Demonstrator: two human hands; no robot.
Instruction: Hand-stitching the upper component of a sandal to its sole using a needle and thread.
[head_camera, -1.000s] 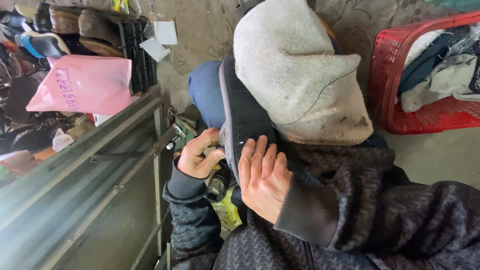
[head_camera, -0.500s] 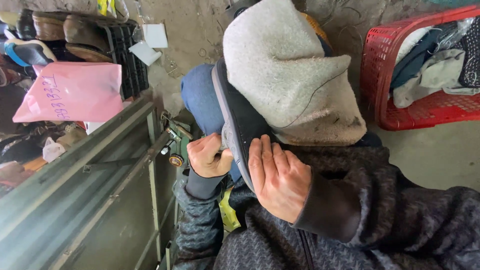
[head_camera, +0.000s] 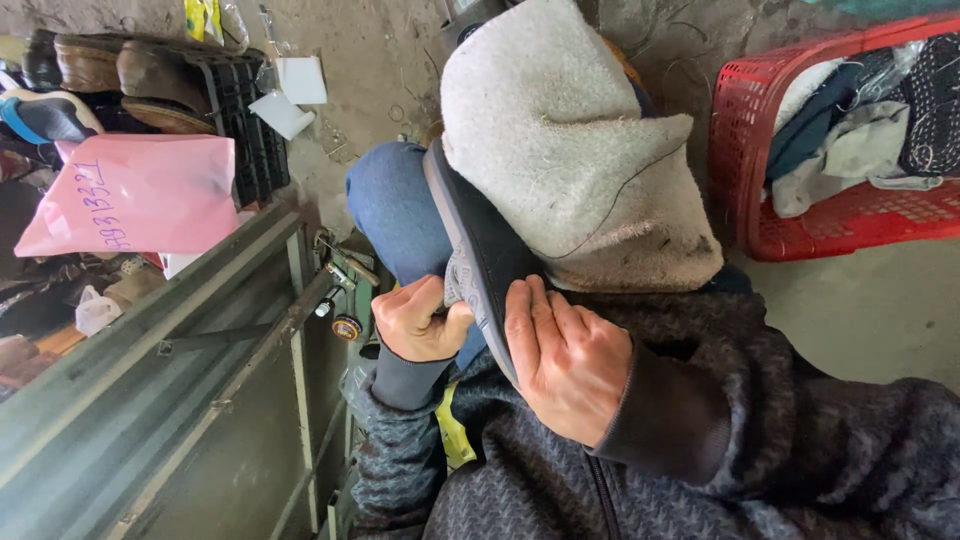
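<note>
Left hand (head_camera: 420, 320) is curled into a fist with thumb and fingers pinched on the near edge of the dark rubber sole (head_camera: 480, 255), while your right hand (head_camera: 565, 365) lies flat against the opposite side of that sole, fingers pressed together and pointing up along it. Take the sole as your reference. It stands on edge between your two hands, and the grey fleece upper (head_camera: 570, 150) of the same shoe bulges away from it on the right-hand side. A blue-clad knee (head_camera: 390, 205) sits just behind the sole on the left-hand side. Below and left of the sole, small metal tools (head_camera: 345, 300) rest on the end of a grey metal bench (head_camera: 170, 400). Well beyond the bench, a pink plastic bag (head_camera: 135, 195) lies near a row of worn shoes (head_camera: 130, 65). Well apart from the sole on the far right, a red plastic basket (head_camera: 840, 210) holds folded cloth. Judged from this grip, the main risk is slippage: your left hand pinches only a narrow edge, so a sudden twist of the upper could pull the sole free. Uneven palm pressure from your right hand could also bend the sole sideways or separate it from the fleece. Whether your left fingers also hold a tool cannot be determined from this view.
</note>
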